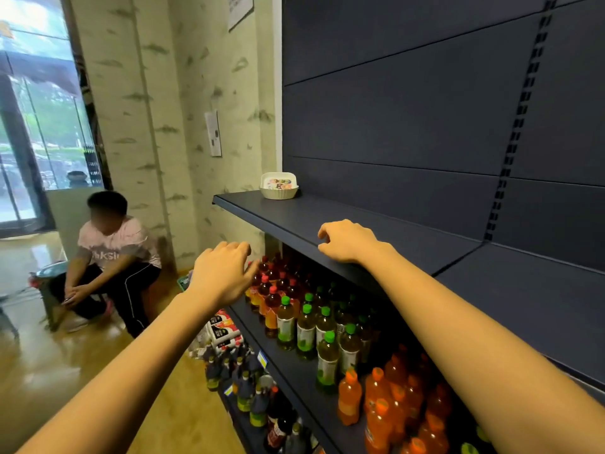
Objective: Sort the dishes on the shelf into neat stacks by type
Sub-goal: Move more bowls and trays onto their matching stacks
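Two bare forearms are stretched nearest, toward the dark blue metal shelf [288,217]. The left hand [226,276] is held in the air short of the shelf edge, grip slack, fingers loosely bent, nothing held. The right hand [347,240] is placed over the shelf's front edge, fingers loosely curled, grip empty; contact with the shelf cannot be told. The small white squarish dish with ribbed sides and cartoon print inside [279,186] is set at the shelf's far left end, well apart from both hands. One dish or a nested stack: cannot be told. It is judged plastic, light, stiff and smooth, maybe slippery, and best taken by opposite rim edges. Plastic drink bottles [306,329] are ranged on the shelf below.
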